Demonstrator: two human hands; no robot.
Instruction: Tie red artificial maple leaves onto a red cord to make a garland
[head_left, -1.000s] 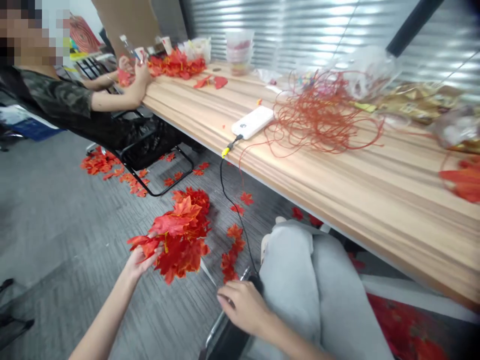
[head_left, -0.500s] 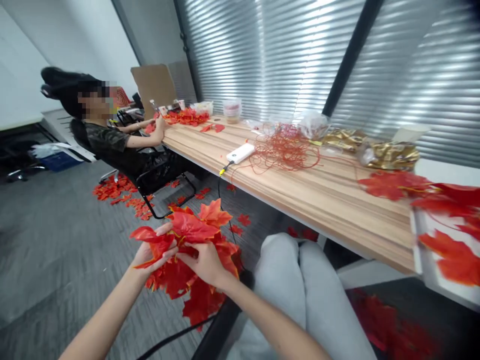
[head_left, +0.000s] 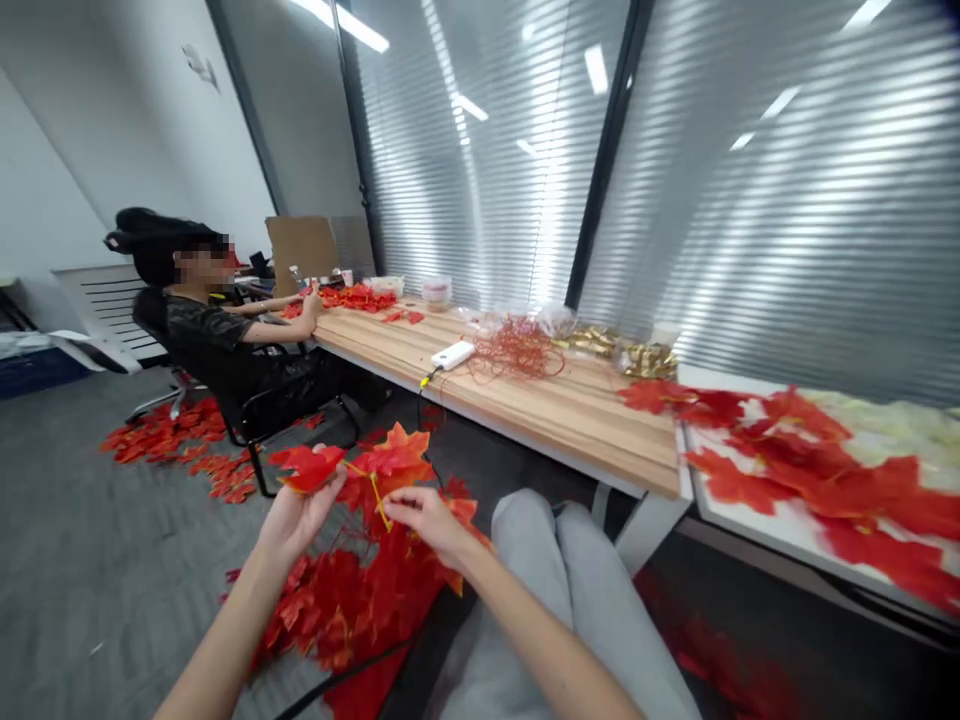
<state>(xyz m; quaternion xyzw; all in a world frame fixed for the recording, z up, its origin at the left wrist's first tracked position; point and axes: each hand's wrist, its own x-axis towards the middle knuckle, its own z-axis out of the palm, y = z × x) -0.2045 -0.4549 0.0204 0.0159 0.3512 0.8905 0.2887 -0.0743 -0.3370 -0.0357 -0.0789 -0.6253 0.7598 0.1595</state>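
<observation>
My left hand (head_left: 304, 515) is closed on a red maple leaf (head_left: 307, 466), with the leaf spread over the fingertips. Thumb and finger of my right hand (head_left: 426, 515) pinch the lower end of a yellow stem (head_left: 377, 492), a little right of my left hand. Between and behind both hands, an orange-red leaf (head_left: 399, 452) sits at the stem's upper part. A bunch of red leaves (head_left: 337, 600) hangs or lies below my hands, beside my legs; its lower part is blurred.
A wooden table (head_left: 585, 420) holds a white power bank (head_left: 453, 355), tangled red string (head_left: 517, 350) and gold wrapping (head_left: 649, 358). More leaves (head_left: 810, 455) cover a white surface at right. A seated person (head_left: 217, 330) works at the far left end. Leaves (head_left: 172, 430) litter the floor.
The view has tilted up and turned right. My hands have moved apart, and a yellow stem now shows between them, pinched by my right hand.
</observation>
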